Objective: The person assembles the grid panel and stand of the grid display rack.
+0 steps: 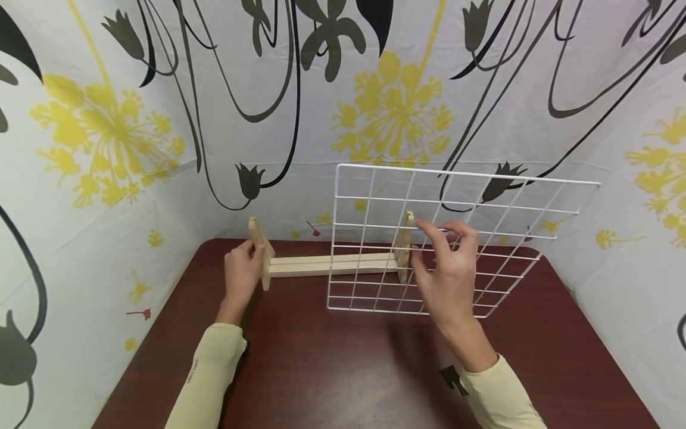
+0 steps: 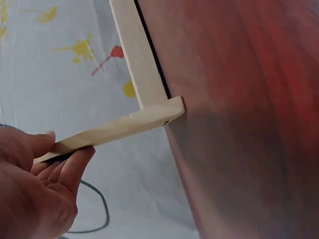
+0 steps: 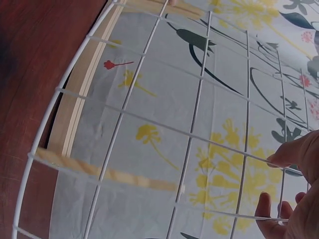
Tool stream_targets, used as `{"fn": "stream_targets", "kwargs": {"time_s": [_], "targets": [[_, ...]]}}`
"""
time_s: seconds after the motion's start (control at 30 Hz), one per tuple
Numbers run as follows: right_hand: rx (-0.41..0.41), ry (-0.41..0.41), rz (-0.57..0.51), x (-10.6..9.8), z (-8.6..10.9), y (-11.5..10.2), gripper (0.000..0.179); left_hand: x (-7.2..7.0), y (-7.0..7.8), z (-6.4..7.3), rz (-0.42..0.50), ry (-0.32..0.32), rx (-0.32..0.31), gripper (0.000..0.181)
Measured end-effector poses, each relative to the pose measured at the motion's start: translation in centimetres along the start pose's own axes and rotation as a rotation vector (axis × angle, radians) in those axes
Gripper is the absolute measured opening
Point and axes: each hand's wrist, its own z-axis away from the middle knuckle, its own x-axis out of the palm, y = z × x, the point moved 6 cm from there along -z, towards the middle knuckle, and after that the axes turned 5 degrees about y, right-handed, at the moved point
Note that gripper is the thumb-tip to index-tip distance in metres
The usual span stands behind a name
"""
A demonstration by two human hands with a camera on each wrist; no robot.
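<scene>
A pale wooden stand, with a long crossbar (image 1: 300, 266) between two upright end pieces, rests near the table's far edge. The left hand (image 1: 242, 269) pinches its left end piece (image 2: 114, 130) between thumb and fingers, as the left wrist view shows up close. In front of the stand's right half, the right hand (image 1: 449, 277) holds a white wire grid (image 1: 461, 173), tilted, with fingers and thumb curled at its wires. The right end piece (image 1: 403, 241) shows through the mesh. Whether the grid's lower edge touches the table I cannot tell.
The dark red-brown table (image 1: 321, 369) stretches toward the person. Patterned fabric walls (image 1: 225, 143) stand behind it and at both sides, close to the stand. A small black piece (image 1: 453, 379) shows beside the right sleeve.
</scene>
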Motion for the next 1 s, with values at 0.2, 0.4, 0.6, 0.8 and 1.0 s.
{"fn": "stream_targets", "kwargs": {"time_s": [0.2, 0.4, 0.6, 0.8, 1.0], "targets": [[0.01, 0.012, -0.029, 0.1, -0.1, -0.1, 0.055, 1.4, 1.9, 0.2, -0.076, -0.049, 0.072, 0.021], [0.026, 0.013, -0.019, 0.3, -0.1, -0.1, 0.057, 3.2, 3.2, 0.6, -0.096, -0.093, 0.093, 0.022], [0.029, 0.002, -0.029, 0.5, -0.2, -0.2, 0.055, 4.7, 4.6, 0.9, -0.102, -0.098, 0.111, 0.021], [0.02, -0.001, -0.036, 0.7, -0.1, -0.3, 0.054, 5.9, 5.7, 1.3, -0.109, -0.1, 0.1, 0.018], [0.001, -0.013, -0.016, 1.1, 0.0, -0.4, 0.052, 6.8, 6.7, 1.6, -0.102, -0.102, 0.11, 0.021]]}}
